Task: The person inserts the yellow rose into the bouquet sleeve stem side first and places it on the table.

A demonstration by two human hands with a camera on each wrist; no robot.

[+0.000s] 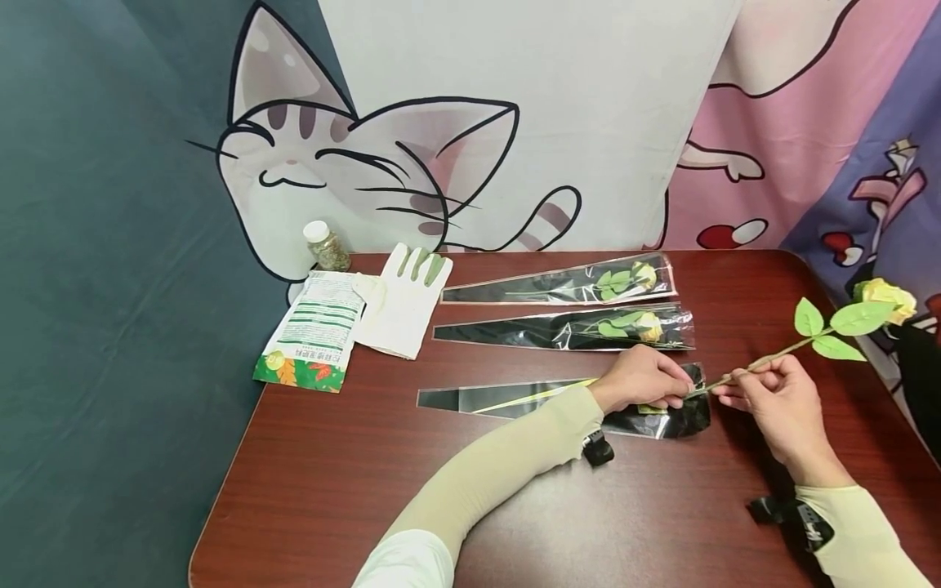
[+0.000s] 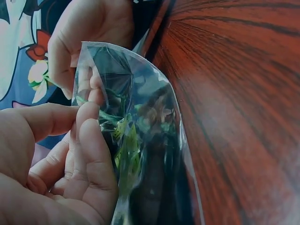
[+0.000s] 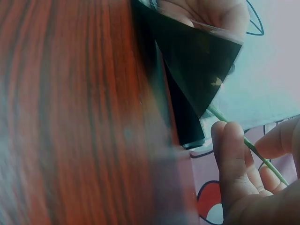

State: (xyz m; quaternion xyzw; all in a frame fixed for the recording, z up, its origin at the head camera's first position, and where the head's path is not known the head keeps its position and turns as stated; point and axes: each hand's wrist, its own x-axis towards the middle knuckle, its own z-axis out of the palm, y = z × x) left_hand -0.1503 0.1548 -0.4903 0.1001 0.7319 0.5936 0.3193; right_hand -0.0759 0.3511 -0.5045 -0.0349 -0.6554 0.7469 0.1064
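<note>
My right hand [image 1: 782, 404] pinches the green stem [image 3: 255, 149] of an artificial yellow rose [image 1: 888, 299], whose bloom and leaves point up to the right. The stem's lower end reaches the mouth of a clear and black flower sleeve [image 1: 684, 416] lying on the table. At that mouth, my left hand [image 1: 647, 380] pinches the film between thumb and fingers, and the sleeve [image 2: 150, 108] gapes open in the left wrist view. Inside the sleeve a yellow-green strip [image 1: 507, 400] runs lengthwise. Seen from the right wrist, the sleeve's black side [image 3: 197, 61] hides part of my left hand [image 3: 211, 11].
Behind lie two sleeves, each with a yellow rose inside: a nearer one [image 1: 515, 333] and a farther one [image 1: 507, 291]. At the back left are a white glove [image 1: 400, 314], a green and white packet [image 1: 312, 327] and a white-capped jar [image 1: 331, 249]. A cartoon-printed cloth [image 1: 588, 49] hangs behind the table.
</note>
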